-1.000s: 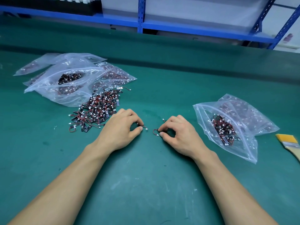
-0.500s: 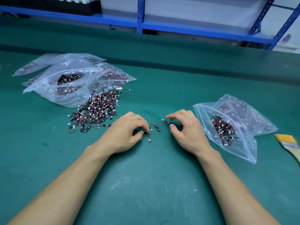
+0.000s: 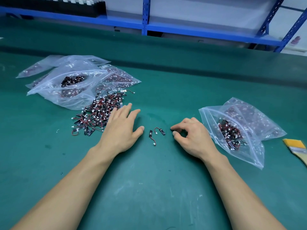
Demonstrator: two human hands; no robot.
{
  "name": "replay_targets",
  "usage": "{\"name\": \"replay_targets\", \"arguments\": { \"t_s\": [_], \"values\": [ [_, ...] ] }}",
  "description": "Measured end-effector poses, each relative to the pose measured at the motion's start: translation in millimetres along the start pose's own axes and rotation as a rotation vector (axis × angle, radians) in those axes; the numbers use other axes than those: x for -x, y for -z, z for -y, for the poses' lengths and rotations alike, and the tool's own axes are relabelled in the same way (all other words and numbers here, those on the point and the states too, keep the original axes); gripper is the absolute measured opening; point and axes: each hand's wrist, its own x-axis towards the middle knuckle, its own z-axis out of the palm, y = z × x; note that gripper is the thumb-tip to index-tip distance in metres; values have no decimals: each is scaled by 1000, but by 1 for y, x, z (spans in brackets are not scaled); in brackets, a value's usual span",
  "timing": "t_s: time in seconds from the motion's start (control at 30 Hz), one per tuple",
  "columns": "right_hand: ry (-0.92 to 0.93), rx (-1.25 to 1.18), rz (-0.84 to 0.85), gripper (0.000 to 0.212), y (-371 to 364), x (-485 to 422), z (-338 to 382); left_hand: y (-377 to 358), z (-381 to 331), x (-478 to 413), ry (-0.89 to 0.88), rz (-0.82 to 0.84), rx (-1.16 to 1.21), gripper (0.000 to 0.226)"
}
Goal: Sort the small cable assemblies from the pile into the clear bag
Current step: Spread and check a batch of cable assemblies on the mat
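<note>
A pile of small cable assemblies [image 3: 98, 113], black strips with red wires and white plugs, lies left of centre on the green mat. My left hand [image 3: 121, 130] rests flat beside it, fingers straight and reaching toward the pile's right edge, holding nothing. Two loose assemblies [image 3: 150, 133] [image 3: 162, 131] lie between my hands. My right hand [image 3: 191, 136] sits on the mat with fingers curled and index tip close to thumb; nothing shows between them. To its right lies the clear bag [image 3: 249, 151], mouth toward the hand, with several assemblies [image 3: 230, 133] inside.
Several clear bags [image 3: 66, 83] holding more assemblies are heaped behind the pile at the back left. A yellow-handled brush [image 3: 297, 146] lies at the right edge. A blue shelf frame [image 3: 146, 15] stands behind the table.
My left hand let go of an assembly, opened and moved up toward the pile. My right hand's fingers curled in. The assembly at its fingertips is out of sight.
</note>
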Motion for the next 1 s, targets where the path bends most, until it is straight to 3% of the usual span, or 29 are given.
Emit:
{"name": "replay_targets", "arguments": {
  "t_s": [0.17,0.5,0.7,1.0],
  "values": [
    [0,-54,-40,15,-2,1,1,-5,2,1,116,142,-206,78],
    [-17,-65,-58,11,-3,0,2,0,-3,2,23,127,-129,66],
    [-28,-71,-58,11,-2,1,2,1,-2,3,210,171,-287,88],
    [-33,-99,-66,11,-1,1,3,0,-10,8,9,223,-177,86]
  ]
}}
